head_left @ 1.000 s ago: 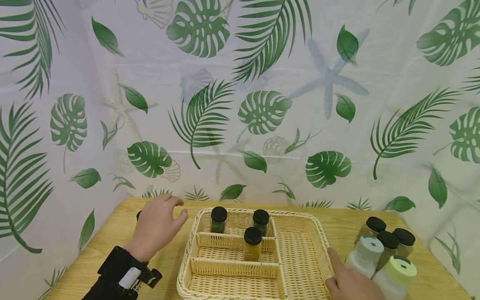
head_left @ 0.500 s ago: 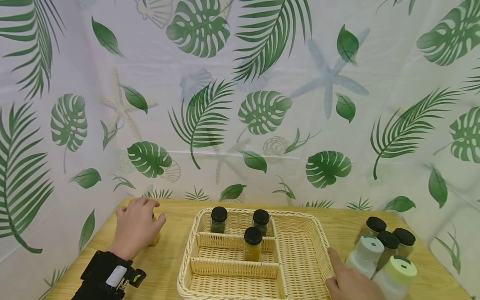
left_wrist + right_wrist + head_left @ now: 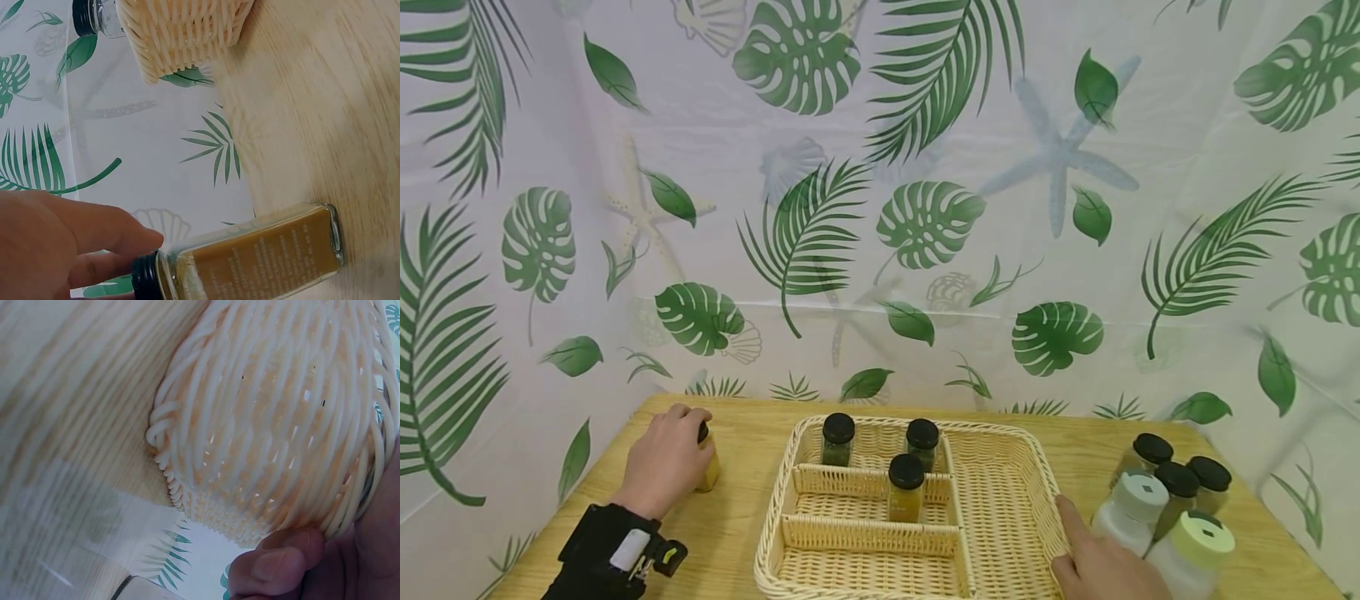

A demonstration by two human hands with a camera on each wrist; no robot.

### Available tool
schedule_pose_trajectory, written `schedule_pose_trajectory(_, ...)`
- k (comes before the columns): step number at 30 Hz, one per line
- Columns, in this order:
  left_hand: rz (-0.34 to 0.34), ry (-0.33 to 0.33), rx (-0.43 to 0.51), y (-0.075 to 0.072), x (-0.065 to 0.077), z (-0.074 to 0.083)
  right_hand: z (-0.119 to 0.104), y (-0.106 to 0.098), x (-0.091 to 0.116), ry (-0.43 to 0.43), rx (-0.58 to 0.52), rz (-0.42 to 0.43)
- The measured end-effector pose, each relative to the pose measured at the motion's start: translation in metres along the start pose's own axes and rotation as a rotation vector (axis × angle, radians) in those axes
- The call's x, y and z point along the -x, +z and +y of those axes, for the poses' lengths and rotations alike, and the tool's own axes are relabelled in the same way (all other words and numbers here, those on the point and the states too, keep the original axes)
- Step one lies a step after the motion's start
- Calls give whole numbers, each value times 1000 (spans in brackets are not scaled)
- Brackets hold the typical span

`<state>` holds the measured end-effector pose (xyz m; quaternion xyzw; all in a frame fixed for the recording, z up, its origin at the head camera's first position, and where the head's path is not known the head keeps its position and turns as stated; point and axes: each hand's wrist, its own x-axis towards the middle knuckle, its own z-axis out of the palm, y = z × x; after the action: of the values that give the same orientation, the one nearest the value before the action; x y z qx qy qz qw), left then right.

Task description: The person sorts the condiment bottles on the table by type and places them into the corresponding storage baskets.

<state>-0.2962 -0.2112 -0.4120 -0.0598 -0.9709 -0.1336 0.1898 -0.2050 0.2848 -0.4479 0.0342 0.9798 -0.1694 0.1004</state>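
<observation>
Pale wicker forms the basket [image 3: 1000, 500], which in the head view lies to the right of the left hand [image 3: 662, 462]. This hand pinches the yellow-brown jar [image 3: 710, 471] at its top, near the left side of the wooden table [image 3: 730, 533]. Right of this grip, a strip of wood separates the jar from the basket's left rim, giving some room sideways; behind it, the printed cloth [image 3: 842, 250] rises along the table's back edge. The right hand [image 3: 1105, 567] grips the basket's right rim. Just beside this grip, the white-capped bottle [image 3: 1135, 504], the yellow-capped bottle [image 3: 1195, 550] and three black-capped jars [image 3: 1210, 483] leave narrow room.

In the left wrist view, digits press on the black cap [image 3: 145, 275] from its side. The jar's base is at the wood; whether it fully touches, I cannot tell. The basket's corner is well apart from this pinch.

In the right wrist view, fingers [image 3: 275, 569] curl at the wicker rim, and the woven wall extends away from them, with table beside its lower edge.
</observation>
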Motion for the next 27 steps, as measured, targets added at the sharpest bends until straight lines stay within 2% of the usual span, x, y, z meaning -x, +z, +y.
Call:
schedule_pose_trajectory(15,71,22,53,7,0,-7,-1,0,1,4,16,2)
schedule_pose_trajectory(27,88,37,88,8,-1,-9,-2,-1,2,10,18,0)
